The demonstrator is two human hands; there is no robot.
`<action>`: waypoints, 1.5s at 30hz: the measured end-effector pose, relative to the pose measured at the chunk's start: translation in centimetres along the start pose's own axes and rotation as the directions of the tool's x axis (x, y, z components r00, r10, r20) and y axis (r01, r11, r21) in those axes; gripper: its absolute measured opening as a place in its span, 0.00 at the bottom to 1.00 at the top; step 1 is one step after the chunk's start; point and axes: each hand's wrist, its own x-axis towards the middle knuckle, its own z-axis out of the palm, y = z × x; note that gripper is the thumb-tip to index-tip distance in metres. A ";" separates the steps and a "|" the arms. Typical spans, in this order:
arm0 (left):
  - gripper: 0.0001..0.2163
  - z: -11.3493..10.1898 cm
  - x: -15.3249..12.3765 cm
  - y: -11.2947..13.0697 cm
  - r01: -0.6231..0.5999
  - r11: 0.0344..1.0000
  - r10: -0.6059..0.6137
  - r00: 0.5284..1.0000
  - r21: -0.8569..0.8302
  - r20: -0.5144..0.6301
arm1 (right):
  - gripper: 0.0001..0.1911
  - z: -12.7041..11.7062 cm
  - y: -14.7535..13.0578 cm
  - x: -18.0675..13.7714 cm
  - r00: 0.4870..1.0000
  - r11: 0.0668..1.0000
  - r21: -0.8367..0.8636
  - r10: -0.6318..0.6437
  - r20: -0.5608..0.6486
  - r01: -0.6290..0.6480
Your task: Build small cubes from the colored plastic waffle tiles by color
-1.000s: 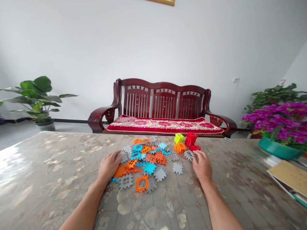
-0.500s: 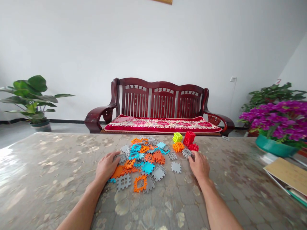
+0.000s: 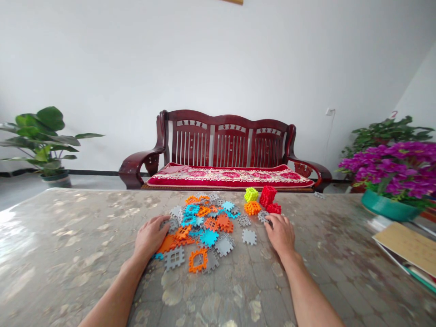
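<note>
A loose pile of flat interlocking plastic tiles, some grey like this framed one (image 3: 174, 258), some blue (image 3: 209, 238) and some orange (image 3: 198, 260), spreads over the table between my hands. My left hand (image 3: 151, 235) rests at the pile's left side, fingers extended against its edge and partly hiding tiles. Beside a small grey tile (image 3: 262, 216), my right hand (image 3: 281, 232) lies palm down with its fingers loosely stretched, their tips touching or just over it. Behind stand built cubes: yellow-green (image 3: 251, 194), orange (image 3: 252, 208) and red (image 3: 267, 195). A solid grey tile (image 3: 249, 236) lies apart.
The table (image 3: 85, 254) has a patterned cover. At right are a teal pot of purple flowers (image 3: 391, 206) and stacked books or folders (image 3: 408, 243). One grey tile (image 3: 319, 195) lies at the far edge. A wooden bench (image 3: 228, 141) stands beyond.
The view has shifted very slightly. My right hand has edged a little left and covers more of the small grey tile. My left hand and the pile look the same.
</note>
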 end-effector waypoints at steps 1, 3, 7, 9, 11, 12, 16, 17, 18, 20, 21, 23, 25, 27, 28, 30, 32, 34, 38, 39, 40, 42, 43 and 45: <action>0.20 0.0 0.0 0.0 0.001 1.000 -0.001 1.000 0.004 0.003 | 0.08 0.0 0.0 0.0 1.000 1.000 -0.004 0.003 0.001 -0.003; 0.20 -0.1 0.0 0.0 0.008 1.000 -0.008 1.000 0.014 0.010 | 0.06 -0.1 -0.1 0.1 1.000 1.000 -0.014 0.010 0.005 -0.010; 0.20 -0.1 0.1 0.0 0.014 1.000 -0.014 1.000 0.020 0.003 | 0.05 -0.3 -0.2 0.2 0.998 0.997 -0.043 0.062 0.003 -0.062; 0.19 -0.1 0.1 0.0 0.009 1.000 -0.009 1.000 0.017 -0.008 | 0.06 -0.5 -0.3 0.3 0.996 0.994 -0.057 0.089 0.001 -0.089; 0.19 0.0 0.0 0.1 0.004 1.000 -0.004 1.000 0.014 -0.010 | 0.07 -0.6 -0.3 0.3 0.994 0.992 -0.068 0.105 0.009 -0.104; 0.19 0.0 0.0 0.1 0.004 1.000 -0.004 1.000 0.013 -0.007 | 0.08 -0.6 -0.4 0.3 0.993 0.991 -0.075 0.114 0.014 -0.112; 0.19 0.1 0.0 0.0 0.009 1.000 -0.009 1.000 0.013 -0.002 | 0.13 -0.6 -0.4 0.3 0.977 0.971 -0.119 0.211 0.019 -0.207; 0.19 0.1 0.1 -0.1 0.009 1.000 -0.009 1.000 0.012 -0.005 | 0.15 -0.5 -0.4 0.2 0.969 0.962 -0.128 0.245 0.018 -0.241; 0.19 0.2 0.1 -0.1 0.006 1.000 -0.006 1.000 0.010 -0.009 | 0.16 -0.5 -0.4 0.2 0.961 0.954 -0.132 0.274 0.019 -0.270; 0.19 0.2 0.2 -0.2 -0.002 1.000 0.002 1.000 0.006 -0.015 | 0.17 -0.4 -0.4 0.2 0.950 0.943 -0.131 0.312 0.026 -0.307; 0.19 0.3 0.2 -0.2 -0.004 1.000 0.004 1.000 0.007 -0.015 | 0.18 -0.3 -0.3 0.2 0.946 0.940 -0.129 0.322 0.031 -0.315; 0.19 0.2 0.2 -0.2 0.002 1.000 -0.002 1.000 0.010 -0.007 | 0.17 -0.2 -0.2 0.3 0.943 0.939 -0.116 0.330 0.035 -0.324; 0.19 0.2 0.2 -0.2 0.011 1.000 -0.011 1.000 0.014 0.004 | 0.16 -0.1 -0.1 0.3 0.949 0.947 -0.079 0.313 0.030 -0.310; 0.20 0.1 0.1 -0.1 0.014 1.000 -0.015 1.000 0.014 0.010 | 0.15 0.1 0.0 0.4 0.962 0.962 -0.024 0.274 0.022 -0.273; 0.20 0.1 0.1 0.0 0.015 1.000 -0.015 1.000 0.015 0.010 | 0.15 0.1 0.1 0.4 0.968 0.968 0.001 0.250 0.020 -0.250; 0.20 0.0 0.1 0.1 0.014 1.000 -0.014 1.000 0.015 0.008 | 0.14 0.1 0.1 0.4 0.977 0.977 0.030 0.213 0.017 -0.213; 0.20 0.0 0.1 0.1 0.010 1.000 -0.010 1.000 0.014 0.009 | 0.15 -0.1 0.0 0.3 0.978 0.977 0.028 0.209 0.012 -0.209; 0.20 0.0 0.1 0.1 0.006 1.000 -0.006 1.000 0.013 0.011 | 0.18 -0.3 -0.2 0.2 0.973 0.973 0.005 0.232 0.011 -0.232; 0.20 0.1 0.1 0.0 0.009 1.000 -0.009 1.000 0.015 0.016 | 0.24 -0.6 -0.3 0.1 0.955 0.955 -0.038 0.294 0.036 -0.293; 0.20 0.1 0.1 0.0 0.010 1.000 -0.010 1.000 0.016 0.015 | 0.25 -0.5 -0.2 0.1 0.952 0.953 -0.047 0.302 0.044 -0.300; 0.20 0.2 0.1 0.0 0.009 1.000 -0.009 1.000 0.016 0.012 | 0.26 -0.5 -0.2 0.1 0.951 0.952 -0.058 0.304 0.054 -0.301; 0.19 0.2 0.1 0.0 0.005 1.000 -0.005 1.000 0.013 -0.001 | 0.27 -0.4 -0.2 0.1 0.952 0.954 -0.083 0.296 0.077 -0.290; 0.19 0.1 0.1 0.0 0.005 1.000 -0.005 1.000 0.013 -0.007 | 0.28 -0.4 -0.2 0.1 0.953 0.956 -0.094 0.288 0.091 -0.279; 0.19 0.0 0.0 0.1 0.006 1.000 -0.006 1.000 0.014 -0.015 | 0.28 -0.4 -0.4 0.1 0.957 0.961 -0.113 0.265 0.120 -0.252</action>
